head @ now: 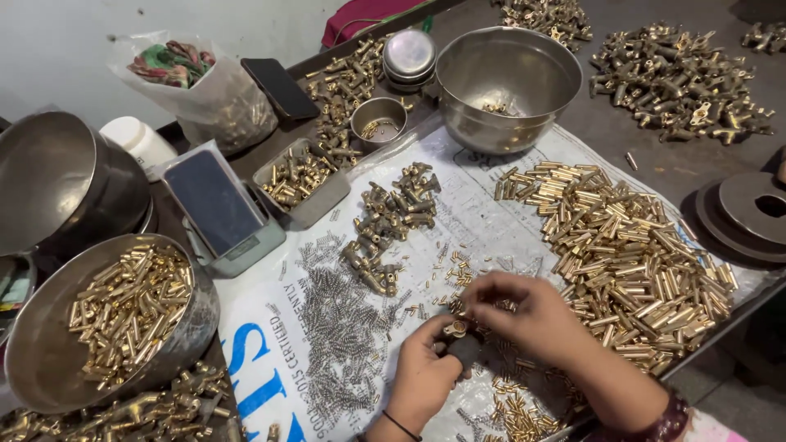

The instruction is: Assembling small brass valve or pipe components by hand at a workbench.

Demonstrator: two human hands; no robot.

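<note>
Pinching a small brass fitting (455,328) upright in the left hand (423,376), fingers clenched round it, near the white sheet's (483,213) front edge. Right hand (524,315) hovers just beside it, fingertips curled; can't tell what they grip. Brass tube pile (630,254) lies off to its right.

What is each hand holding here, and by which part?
The left hand pinches a small brass tube near its upper end, with a dark piece against its fingers. The right hand curls over the tube; what it grips cannot be told.
</note>
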